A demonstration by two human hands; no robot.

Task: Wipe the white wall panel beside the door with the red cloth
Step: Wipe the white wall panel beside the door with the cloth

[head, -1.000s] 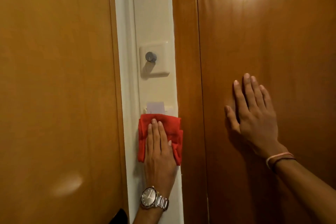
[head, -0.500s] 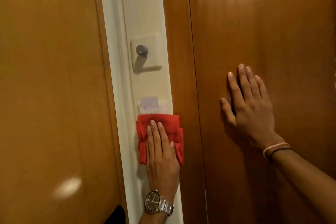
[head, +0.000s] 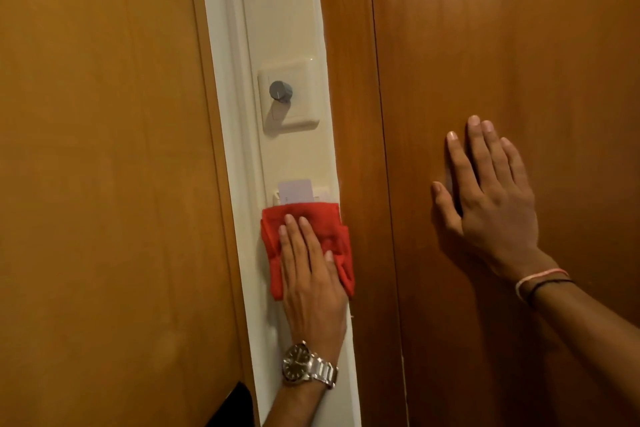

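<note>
A narrow white wall panel (head: 284, 10) runs top to bottom between two wooden surfaces. My left hand (head: 311, 284), with a metal watch on its wrist, lies flat on a folded red cloth (head: 308, 218) and presses it against the panel, just under a card holder. My right hand (head: 491, 198) rests flat with fingers spread on the wooden door (head: 519, 45) to the right of the panel, holding nothing.
A white switch plate with a grey round knob (head: 281, 92) sits on the panel above the cloth. A white card (head: 296, 191) stands in a slot right above the cloth's top edge. Another wooden panel (head: 97, 149) fills the left side.
The view has shifted slightly, while my left hand and the cloth stay just under the card slot on the panel. My right hand stays flat on the door.
</note>
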